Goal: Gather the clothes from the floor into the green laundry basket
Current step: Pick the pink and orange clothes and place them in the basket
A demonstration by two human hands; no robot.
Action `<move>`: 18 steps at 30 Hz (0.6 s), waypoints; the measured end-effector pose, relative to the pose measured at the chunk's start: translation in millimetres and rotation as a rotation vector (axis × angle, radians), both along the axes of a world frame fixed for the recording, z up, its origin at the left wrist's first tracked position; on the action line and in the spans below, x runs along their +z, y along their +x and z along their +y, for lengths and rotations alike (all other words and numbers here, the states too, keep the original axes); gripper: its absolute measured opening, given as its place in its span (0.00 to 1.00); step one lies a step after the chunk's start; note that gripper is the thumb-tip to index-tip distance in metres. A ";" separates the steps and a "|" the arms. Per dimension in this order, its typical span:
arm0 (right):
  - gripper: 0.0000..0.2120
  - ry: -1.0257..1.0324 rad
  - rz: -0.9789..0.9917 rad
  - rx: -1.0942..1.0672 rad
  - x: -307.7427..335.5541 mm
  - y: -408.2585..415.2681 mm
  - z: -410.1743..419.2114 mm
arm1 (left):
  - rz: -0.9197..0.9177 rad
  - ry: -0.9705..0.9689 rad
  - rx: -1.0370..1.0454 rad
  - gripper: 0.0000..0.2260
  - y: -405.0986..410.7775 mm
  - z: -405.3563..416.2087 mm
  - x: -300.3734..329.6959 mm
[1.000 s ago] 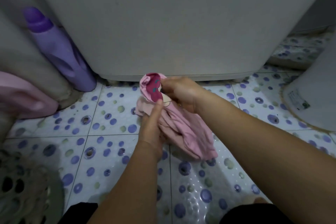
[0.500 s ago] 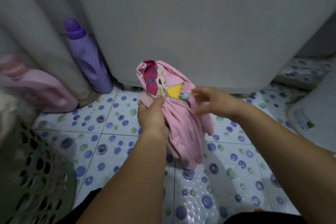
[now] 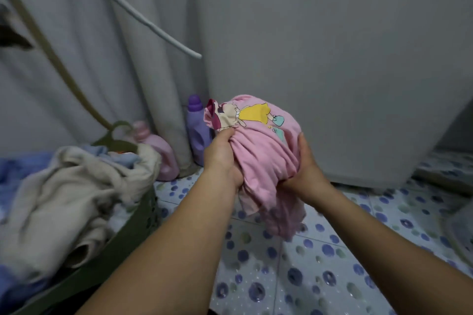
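A bundled pink garment (image 3: 263,151) with a cartoon print hangs in the air above the tiled floor, held from both sides. My left hand (image 3: 222,158) grips its left side with the fingers curled into the cloth. My right hand (image 3: 305,169) grips its right side. The green laundry basket (image 3: 133,225) stands at the lower left, piled with a beige garment (image 3: 66,199) and blue clothes (image 3: 18,169). A green hanger (image 3: 115,135) pokes out of the pile.
A purple detergent bottle (image 3: 195,130) and a pink bottle (image 3: 158,153) stand by a grey curtain (image 3: 102,71). A large grey appliance (image 3: 332,59) fills the back. A white hose (image 3: 143,20) hangs across the curtain. Dotted floor tiles (image 3: 320,263) lie below; a pale tub edge (image 3: 460,233) is at right.
The pink garment has been lifted off the floor and bunched up. My right hand, open half a second ago, now grips it. The view has swung so the basket shows at left.
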State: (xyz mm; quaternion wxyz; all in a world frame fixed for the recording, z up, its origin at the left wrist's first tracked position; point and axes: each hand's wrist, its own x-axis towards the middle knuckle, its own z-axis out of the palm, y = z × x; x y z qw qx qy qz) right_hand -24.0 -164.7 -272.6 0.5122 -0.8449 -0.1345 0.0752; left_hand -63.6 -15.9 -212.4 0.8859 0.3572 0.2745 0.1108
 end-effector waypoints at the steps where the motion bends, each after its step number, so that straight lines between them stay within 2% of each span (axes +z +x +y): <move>1: 0.59 0.013 -0.051 0.026 14.6 -7.0 13.1 | -0.033 0.010 0.012 0.15 -17.4 11.7 16.8; 7: 0.51 0.149 -0.239 0.137 82.1 -42.7 74.3 | -0.159 0.092 0.087 0.12 -80.9 54.6 89.6; 13: 0.48 0.287 -0.371 0.238 146.8 -80.9 142.5 | -0.293 0.182 0.233 0.12 -135.3 98.8 154.1; 18: 0.47 0.380 -0.409 0.366 188.6 -101.3 191.2 | -0.399 0.192 0.326 0.10 -167.6 134.2 188.4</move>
